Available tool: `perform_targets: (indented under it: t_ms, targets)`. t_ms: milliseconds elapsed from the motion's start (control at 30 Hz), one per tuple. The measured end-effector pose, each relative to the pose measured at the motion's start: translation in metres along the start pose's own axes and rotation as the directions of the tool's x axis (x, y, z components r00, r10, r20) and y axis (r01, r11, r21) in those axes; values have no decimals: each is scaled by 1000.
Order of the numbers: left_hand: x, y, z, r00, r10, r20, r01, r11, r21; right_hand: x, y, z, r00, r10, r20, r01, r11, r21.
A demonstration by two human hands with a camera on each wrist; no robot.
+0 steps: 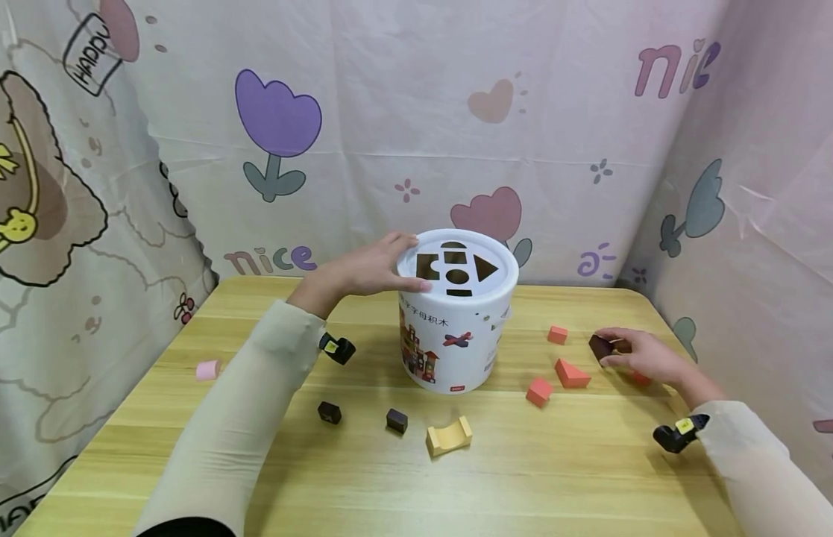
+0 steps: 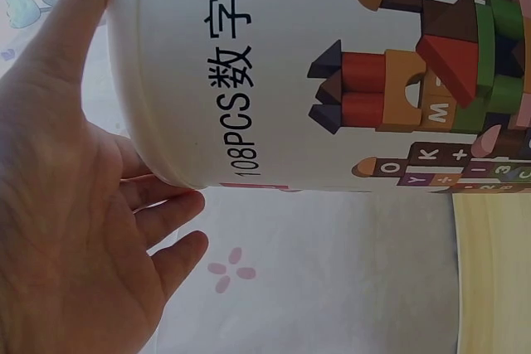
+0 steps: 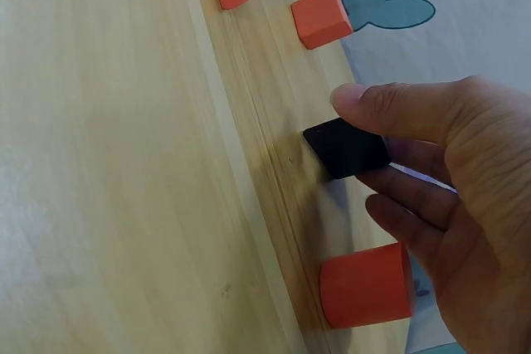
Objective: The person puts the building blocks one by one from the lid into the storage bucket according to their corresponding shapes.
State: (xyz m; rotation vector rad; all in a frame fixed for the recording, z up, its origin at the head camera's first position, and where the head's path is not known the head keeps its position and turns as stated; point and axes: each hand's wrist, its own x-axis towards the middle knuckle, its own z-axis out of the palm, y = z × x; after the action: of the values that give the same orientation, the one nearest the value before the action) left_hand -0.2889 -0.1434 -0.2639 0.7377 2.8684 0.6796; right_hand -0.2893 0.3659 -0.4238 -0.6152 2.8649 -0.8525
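Observation:
A white lidded bucket (image 1: 450,328) stands upright on the table; its lid (image 1: 416,253) has several cut-out shapes. My left hand (image 1: 372,267) holds the bucket by its lid's left edge, thumb toward the front and fingers round the far side. In the left wrist view that hand (image 2: 91,180) lies against the printed bucket wall (image 2: 274,97). At the right, my right hand (image 1: 640,354) pinches a dark block (image 1: 600,347) between thumb and fingers. The right wrist view shows the dark block (image 3: 344,148) just above the wood, near an orange-red cylinder (image 3: 365,286).
Orange-red blocks lie right of the bucket: a small block (image 1: 558,334), a triangular block (image 1: 573,374) and a cube-like block (image 1: 540,391). In front are a yellow curved block (image 1: 450,437) and two dark blocks (image 1: 329,412). A pink cylinder (image 1: 208,370) lies at far left.

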Motion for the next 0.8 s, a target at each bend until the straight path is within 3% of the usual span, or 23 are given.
perform_targets:
  t_ms: [133,400,600,800]
  targets:
    - [1,0,1,1000,-6,4,6,1000,-10,0,-2,2,999,26,-19,-27,999,-45]
    - [3,-1,3,1000,-2,8,2,999,-36,-1,-18,-2,998,29,-61,-31,999,-35]
    - [3,-1,3,1000,16,3,-16,1000,-26,1,-42,-11,993,-15,-115,13,1000,-13]
    - [3,-3,0,1000,18,-1,-18,1000,-5,12,-67,-22,978,-117,-175,111,993,-47]
